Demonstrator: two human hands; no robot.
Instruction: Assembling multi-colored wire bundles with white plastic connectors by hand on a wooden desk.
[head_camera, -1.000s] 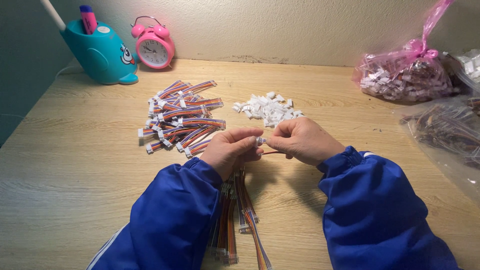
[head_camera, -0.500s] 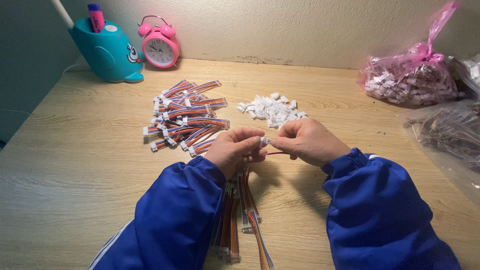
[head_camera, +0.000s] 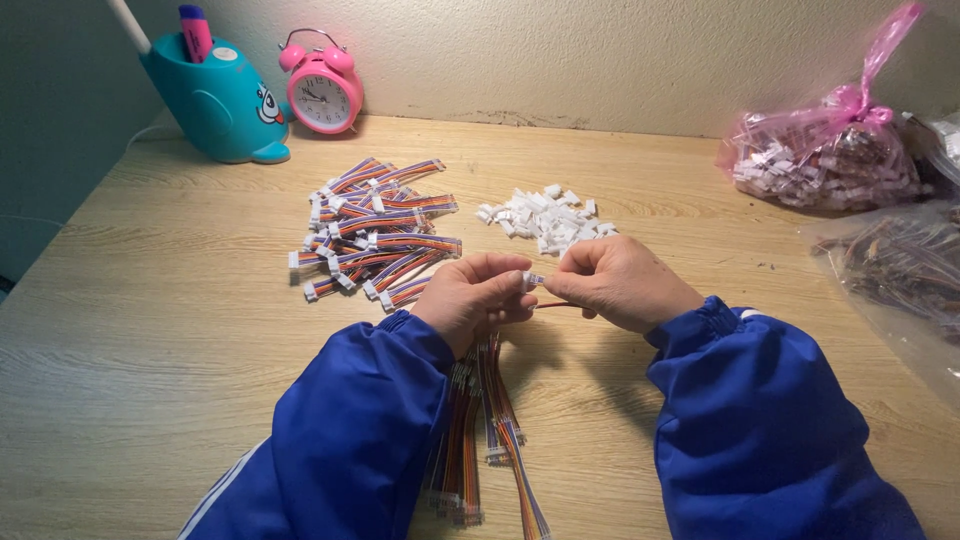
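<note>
Above the wooden worktop (head_camera: 150, 330), the left hand (head_camera: 478, 298) and right hand (head_camera: 622, 283) have their fingers pinched shut on a small white plastic connector (head_camera: 533, 280), probably seating a thin wire. It looks light, rigid and slippery; grip its flat sides.

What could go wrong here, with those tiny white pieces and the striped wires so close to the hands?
The small white connector pinched between the left hand and right hand could slip and drop among the loose ribbon cables below. A blue sleeve lying over those cables might drag them out of order. The pile of white connectors sits near the right hand and could scatter if bumped.
</note>
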